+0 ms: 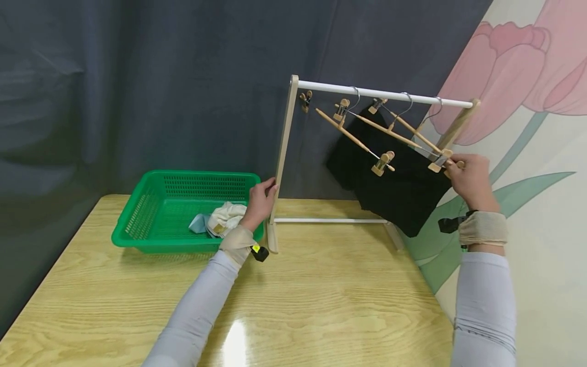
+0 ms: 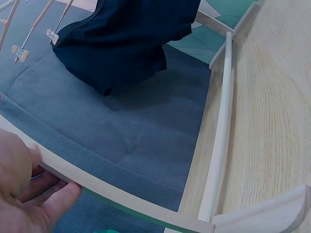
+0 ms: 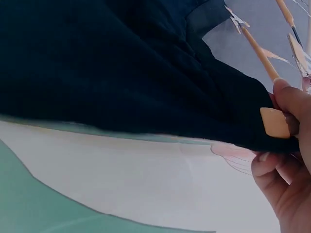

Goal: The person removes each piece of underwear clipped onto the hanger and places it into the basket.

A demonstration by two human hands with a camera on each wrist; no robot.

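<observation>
My left hand [image 1: 259,205] grips the left wooden post [image 1: 285,137] of a small clothes rack; in the left wrist view, thumb and fingers lie on either side of that post [image 2: 114,193]. A black garment [image 1: 394,186] hangs slanted from a wooden clip hanger [image 1: 403,122] on the white rail [image 1: 380,94]. At the hanger's right end, my right hand [image 1: 472,178] pinches a wooden clip [image 3: 275,122] at the garment's corner. In the right wrist view the black cloth [image 3: 121,73] stretches away from the fingers. The garment's exact kind does not show.
A green basket [image 1: 137,243] left of the rack holds crumpled white cloth [image 1: 227,218] and a light blue piece [image 1: 199,223]. Other clip hangers share the rail, one bare with its clip [image 1: 382,163] toward me. A painted wall [image 1: 545,244] borders the right side.
</observation>
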